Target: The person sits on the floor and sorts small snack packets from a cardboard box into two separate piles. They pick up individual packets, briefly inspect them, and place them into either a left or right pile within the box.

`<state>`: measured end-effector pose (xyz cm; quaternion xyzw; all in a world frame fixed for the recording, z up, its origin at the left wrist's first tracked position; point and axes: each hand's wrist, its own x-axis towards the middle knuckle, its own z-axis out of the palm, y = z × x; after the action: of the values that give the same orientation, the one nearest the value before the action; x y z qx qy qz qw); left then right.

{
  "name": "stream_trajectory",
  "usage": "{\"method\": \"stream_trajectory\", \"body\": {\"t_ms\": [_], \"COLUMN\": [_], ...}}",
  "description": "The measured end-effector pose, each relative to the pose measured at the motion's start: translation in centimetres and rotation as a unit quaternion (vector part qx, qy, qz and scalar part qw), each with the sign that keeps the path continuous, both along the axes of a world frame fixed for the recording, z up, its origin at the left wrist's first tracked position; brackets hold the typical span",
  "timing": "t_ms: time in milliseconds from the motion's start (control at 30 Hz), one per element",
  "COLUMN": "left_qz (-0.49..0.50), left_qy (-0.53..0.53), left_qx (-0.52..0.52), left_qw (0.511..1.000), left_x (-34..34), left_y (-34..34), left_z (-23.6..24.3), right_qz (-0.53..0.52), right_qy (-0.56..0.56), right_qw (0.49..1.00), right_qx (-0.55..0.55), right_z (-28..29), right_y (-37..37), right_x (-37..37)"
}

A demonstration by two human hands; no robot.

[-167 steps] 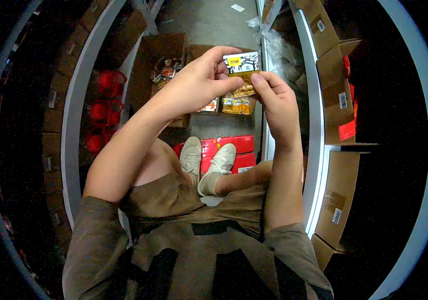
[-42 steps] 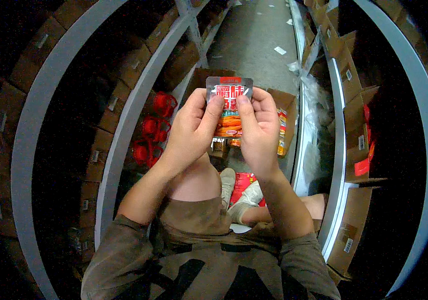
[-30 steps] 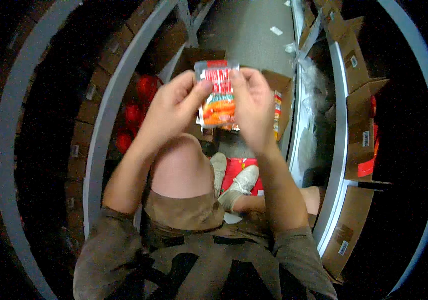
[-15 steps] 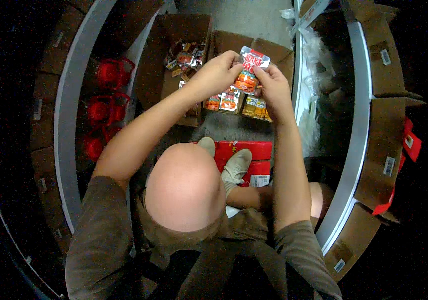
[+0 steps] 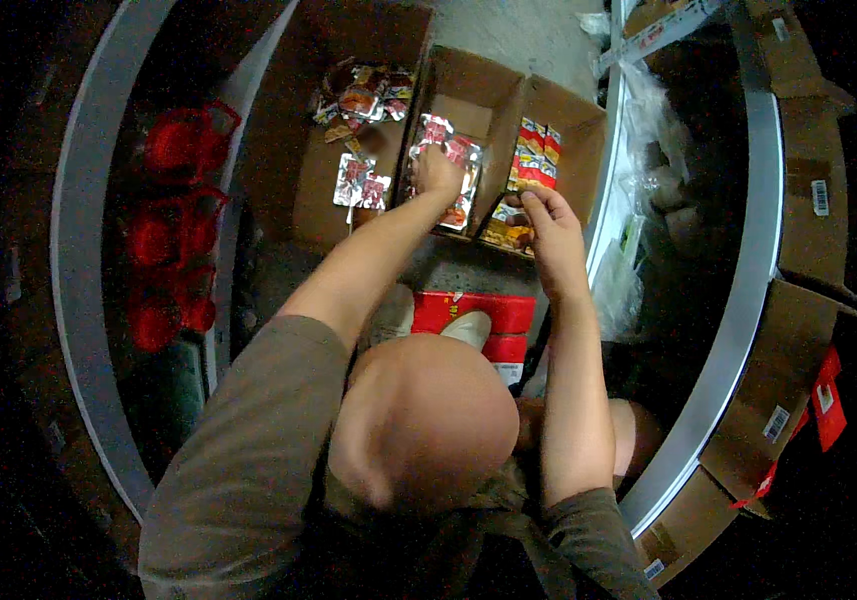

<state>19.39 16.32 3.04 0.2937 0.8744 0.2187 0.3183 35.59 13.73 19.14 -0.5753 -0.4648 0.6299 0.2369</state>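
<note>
My left hand (image 5: 435, 176) reaches into the middle cardboard box (image 5: 474, 80). It is closed on a silver and red snack pouch (image 5: 435, 130), whose far end sticks out past the fingers; the fingertips are hidden. More such pouches (image 5: 460, 208) lie beneath and beside it. Over the near part of the right cardboard box (image 5: 573, 125), my right hand (image 5: 551, 218) hovers with loosely bent fingers slightly apart and nothing visible in them. Red and yellow packets (image 5: 535, 158) stand in that box, and yellow ones (image 5: 508, 228) lie nearer me.
A larger cardboard box (image 5: 358, 35) on the left holds a heap of mixed packets (image 5: 363, 95) and silver pouches (image 5: 360, 185). Red baskets (image 5: 173, 230) line the left shelf. Clear plastic bags (image 5: 638, 200) sit on the right shelf. A red carton (image 5: 505, 312) lies by my feet.
The pouch that both hands held up has gone down into the middle box with my left hand. My right hand has let go and moved right and lower. The view has shifted slightly.
</note>
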Motion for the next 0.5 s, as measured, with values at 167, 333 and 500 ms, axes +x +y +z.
{"method": "stream_trajectory", "body": {"t_ms": [167,333,500], "left_qz": [-0.08,-0.098,0.036], "left_qy": [0.121,0.02,0.033], "left_qx": [-0.074,-0.034,0.058], "left_qw": [0.987,0.994,0.997], "left_x": [0.9,0.7,0.9], "left_y": [-0.2,-0.3,-1.3], "left_z": [-1.7,-1.8,-0.2], "right_qz": [-0.007,0.008,0.008], "right_qy": [0.015,0.012,0.015], "right_qw": [1.0,1.0,1.0], "right_qx": [-0.021,-0.01,-0.007], "right_z": [0.5,-0.2,0.3], "right_y": [0.3,0.8,1.0], "right_x": [-0.9,-1.0,-0.9]}}
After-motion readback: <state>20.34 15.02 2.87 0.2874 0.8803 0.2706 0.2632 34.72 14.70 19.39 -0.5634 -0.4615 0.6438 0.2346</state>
